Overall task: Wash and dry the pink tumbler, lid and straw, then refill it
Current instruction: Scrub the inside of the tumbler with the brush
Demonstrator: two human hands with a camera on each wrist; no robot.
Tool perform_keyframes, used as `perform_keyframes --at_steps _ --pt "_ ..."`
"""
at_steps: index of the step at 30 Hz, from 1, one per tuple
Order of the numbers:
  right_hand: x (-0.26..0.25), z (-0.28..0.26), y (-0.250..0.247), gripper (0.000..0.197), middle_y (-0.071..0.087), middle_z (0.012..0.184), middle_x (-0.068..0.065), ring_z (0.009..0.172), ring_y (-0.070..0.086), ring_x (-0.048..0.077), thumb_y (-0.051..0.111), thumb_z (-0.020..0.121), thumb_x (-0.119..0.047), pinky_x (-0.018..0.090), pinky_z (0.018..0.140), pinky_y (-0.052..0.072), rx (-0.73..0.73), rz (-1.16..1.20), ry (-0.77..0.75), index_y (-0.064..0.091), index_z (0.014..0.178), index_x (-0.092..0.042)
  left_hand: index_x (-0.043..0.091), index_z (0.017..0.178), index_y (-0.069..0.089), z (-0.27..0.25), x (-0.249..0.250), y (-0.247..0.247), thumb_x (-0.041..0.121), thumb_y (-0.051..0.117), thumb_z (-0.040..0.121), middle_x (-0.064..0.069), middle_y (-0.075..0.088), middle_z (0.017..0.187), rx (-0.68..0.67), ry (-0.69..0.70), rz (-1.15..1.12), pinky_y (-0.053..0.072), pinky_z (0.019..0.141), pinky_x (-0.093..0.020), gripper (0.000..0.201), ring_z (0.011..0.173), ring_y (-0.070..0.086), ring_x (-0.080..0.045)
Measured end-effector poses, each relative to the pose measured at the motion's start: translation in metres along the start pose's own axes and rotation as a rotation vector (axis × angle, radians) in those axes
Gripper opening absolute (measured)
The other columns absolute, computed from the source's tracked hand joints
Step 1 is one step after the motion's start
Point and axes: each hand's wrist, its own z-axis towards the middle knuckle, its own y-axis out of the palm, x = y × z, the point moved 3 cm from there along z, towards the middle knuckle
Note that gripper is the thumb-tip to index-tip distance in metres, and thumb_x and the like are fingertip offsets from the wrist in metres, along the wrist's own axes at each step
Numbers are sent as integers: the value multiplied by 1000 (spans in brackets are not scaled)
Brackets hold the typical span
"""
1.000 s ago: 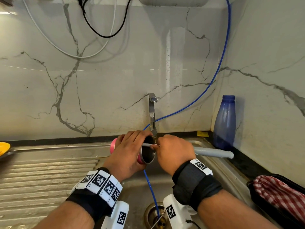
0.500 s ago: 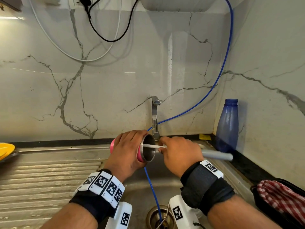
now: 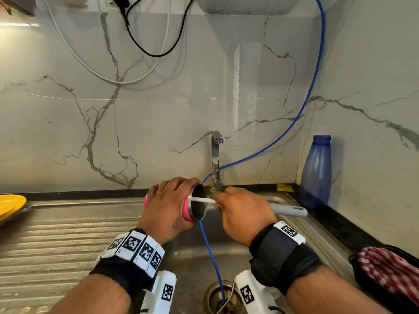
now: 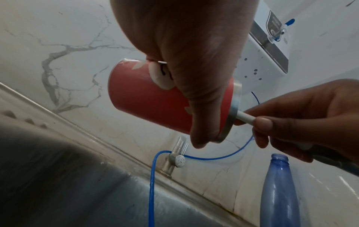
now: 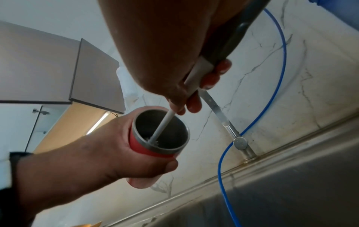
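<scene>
now the left hand (image 3: 169, 206) grips the tumbler (image 4: 147, 98) on its side over the sink (image 3: 229, 252), mouth toward 3 o'clock. the right hand (image 3: 243, 214) grips the brush (image 5: 165, 124), its white stem inside the tumbler, bristles near the bottom.

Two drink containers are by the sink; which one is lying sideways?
The pink tumbler, held horizontally in the left hand over the sink with a brush inside. The blue bottle stands upright in the corner.

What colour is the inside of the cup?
Shiny silver-grey metal inside the tumbler, pink only outside. The right wrist view shows it best.
</scene>
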Motion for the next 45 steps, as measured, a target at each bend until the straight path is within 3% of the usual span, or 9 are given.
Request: perform_keyframes --at_steps 6,11,18,23,27,31,34,39,45 --pt "2 0 1 21 48 90 -2 79 48 22 44 101 -30 33 65 32 -127 -91 15 63 111 -26 47 141 30 1 4 6 52 82 61 15 44 135 -37 11 40 32 113 -54 95 128 43 -16" --pt "2 -1 -3 21 54 96 -5 90 57 21 43 102 -34 32 65 34 6 -25 -16 61 113 -31 46 140 32 1 6 5 50 83 61 13 45 135 -37 21 55 32 113 -57 94 128 44 -17" --pt "6 0 4 25 56 94 -4 87 57 20 42 102 -38 31 65 35 -81 -54 -69 62 115 -32 47 141 26 0 6 5 50 82 64 14 41 137 -67 -2 61 28 115 -58 95 131 40 -17" --pt "17 2 6 25 59 96 -3 89 59 22 44 102 -38 32 66 37 -54 -4 69 64 116 -31 48 141 26 2 16 6 48 81 66 14 40 139 -59 36 50 24 117 -60 92 133 37 -16" --pt "11 1 4 24 55 93 -7 88 57 19 43 102 -40 31 65 35 -70 -55 -35 62 115 -33 47 142 28 1 11 8 48 82 64 12 42 138 -54 32 62 24 116 -61 95 132 40 -18" --pt "18 3 7 26 59 95 -5 87 58 19 44 102 -39 33 68 43 -59 20 82 64 116 -33 47 142 26 2 17 8 48 81 67 13 40 140 -51 36 60 21 118 -60 92 134 37 -16" --pt "17 1 8 25 58 94 -6 89 58 19 45 101 -40 32 67 42 -94 -3 -9 64 116 -32 47 143 23 1 15 8 50 79 68 13 38 141 -59 24 82 19 119 -59 93 135 36 -16" --pt "20 2 10 25 62 94 -4 85 57 20 46 102 -38 31 66 41 -91 60 88 65 116 -32 47 142 25 3 17 7 50 79 69 14 38 140 -52 31 55 21 119 -57 92 134 35 -14" --pt "12 2 6 24 56 93 -8 85 55 18 43 102 -42 31 65 35 -40 30 -3 62 116 -35 48 139 26 1 11 5 47 83 64 13 43 136 -23 35 42 28 116 -58 94 130 40 -16"
